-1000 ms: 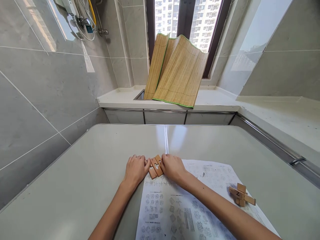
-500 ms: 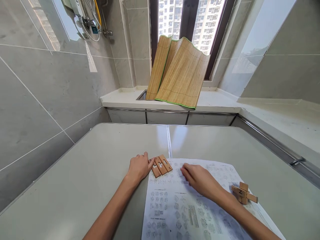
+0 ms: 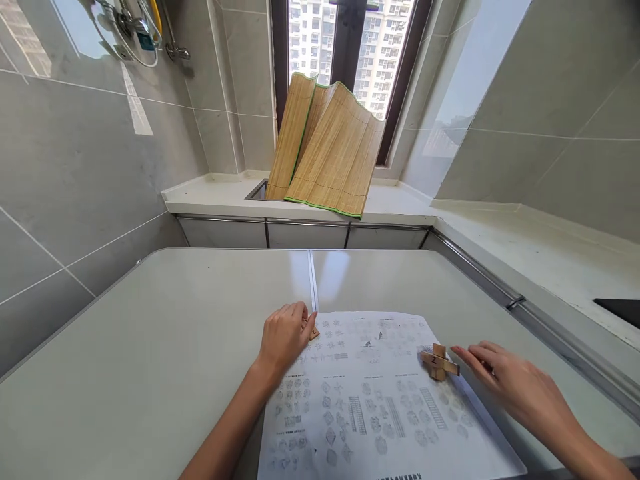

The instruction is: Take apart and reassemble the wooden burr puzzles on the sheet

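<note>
My left hand [image 3: 285,337] is curled over the flat wooden puzzle pieces [image 3: 315,333] at the upper left edge of the printed sheet [image 3: 370,400]. Only a corner of the pieces shows past my thumb; the rest is hidden under the fingers. To the right, several joined wooden pieces form a cross-shaped puzzle block [image 3: 438,363], marked with a dark figure, on the sheet's right side. Just right of that block, my right hand [image 3: 515,380] hovers with fingers stretched towards it and apart from each other. Nothing is visible in it.
The sheet lies on a pale, glossy table [image 3: 200,320] with a centre seam. Beyond it, a folded bamboo mat [image 3: 335,153] leans at the window, on a white ledge [image 3: 215,193]. A dark object [image 3: 620,312] rests on the right-hand counter. Tiled walls stand on both sides.
My right hand has moved right, from the sheet's middle to beside the cross-shaped block. My left hand now covers most of the flat pieces that showed before. The view has turned right.
</note>
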Tool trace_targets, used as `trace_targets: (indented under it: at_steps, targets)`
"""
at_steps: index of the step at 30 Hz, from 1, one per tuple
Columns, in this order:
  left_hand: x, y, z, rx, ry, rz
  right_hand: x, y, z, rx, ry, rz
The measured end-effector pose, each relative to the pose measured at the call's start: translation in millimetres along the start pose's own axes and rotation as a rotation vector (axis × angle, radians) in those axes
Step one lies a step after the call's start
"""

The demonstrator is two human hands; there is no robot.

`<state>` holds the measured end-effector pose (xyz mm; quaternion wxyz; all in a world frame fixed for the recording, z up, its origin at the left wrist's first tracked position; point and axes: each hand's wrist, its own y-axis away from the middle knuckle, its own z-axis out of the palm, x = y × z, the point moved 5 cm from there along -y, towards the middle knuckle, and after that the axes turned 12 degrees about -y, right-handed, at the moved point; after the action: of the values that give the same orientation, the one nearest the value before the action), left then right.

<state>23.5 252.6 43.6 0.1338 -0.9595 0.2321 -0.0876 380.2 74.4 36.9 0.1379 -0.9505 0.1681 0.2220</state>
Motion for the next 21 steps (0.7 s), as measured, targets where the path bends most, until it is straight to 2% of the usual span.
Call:
trace_targets:
  at_steps: [3,7,11,14,18,21]
  targets:
    - [15.6,1.4,3.3,-0.002,0.027,0.036,1.7,0.8,14.4,-0.130,-0.002,0.049]
    - [34.1,5.7,4.3,0.042,0.023,0.115,-1.1,4.5,32.9,-0.225,0.056,0.127]
    - [46.3,10.6,7.0,0.000,0.126,0.189,-7.8,2.4,43.5,-0.201,-0.001,0.137]
    - [50.9,14.0,8.7,-0.064,0.242,0.185,-22.6,-6.3,50.5,-0.191,-0.261,0.123]
    - [56.5,15.7,10.2,-0.180,0.558,0.108,-64.1,-21.6,68.9,-0.345,-0.801,0.072]
    - [61.2,15.1,15.0,-0.289,0.789,0.020,-96.0,-30.9,85.1,-0.431,-1.013,0.037]
